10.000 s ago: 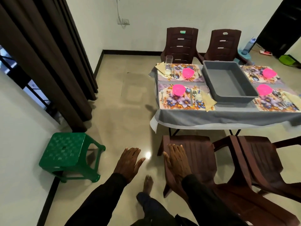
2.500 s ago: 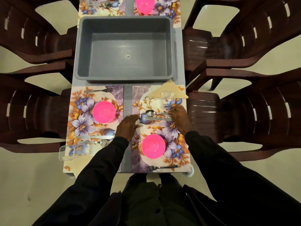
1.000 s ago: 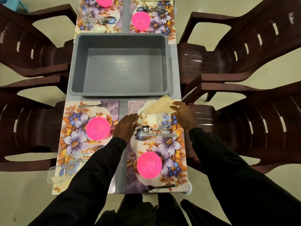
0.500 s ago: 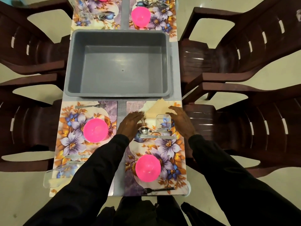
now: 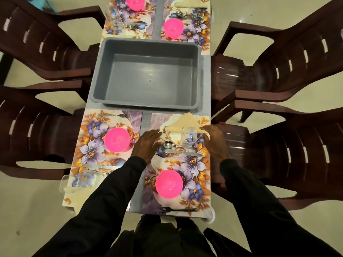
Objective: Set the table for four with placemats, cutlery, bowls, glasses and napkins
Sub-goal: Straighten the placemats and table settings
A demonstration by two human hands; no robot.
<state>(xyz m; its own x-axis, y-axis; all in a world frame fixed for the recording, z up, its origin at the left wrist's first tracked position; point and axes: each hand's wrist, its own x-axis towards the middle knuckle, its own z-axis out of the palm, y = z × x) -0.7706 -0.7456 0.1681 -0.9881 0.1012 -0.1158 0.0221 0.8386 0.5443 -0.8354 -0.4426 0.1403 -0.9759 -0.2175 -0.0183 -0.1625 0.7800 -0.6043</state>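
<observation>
Obs: 2.5 s ago both your hands sit on the spoon (image 5: 168, 145) and knife (image 5: 182, 152). Your right hand (image 5: 216, 143) now lies further up the near right placemat (image 5: 194, 164), its fingertips at the right corner of the folded napkin (image 5: 185, 121). Your left hand (image 5: 146, 145) stays at the mat's left edge, just beside the spoon's bowl.

Reading: cutlery is squared, and attention has passed to the napkin and the drinking glass (image 5: 189, 135) standing on it. This setting also has its pink bowl (image 5: 168, 183) and fork (image 5: 177, 209). The other three mats look furnished too, so the task appears almost done, with only fine alignment left. The grey tub (image 5: 150, 106) sits mid-table with nothing in it.

Pose: both hands are palm down, flanking the glass, with the fingers loosely extended and gripping nothing. Whether the right fingers touch the glass, you cannot tell from this view.
</observation>
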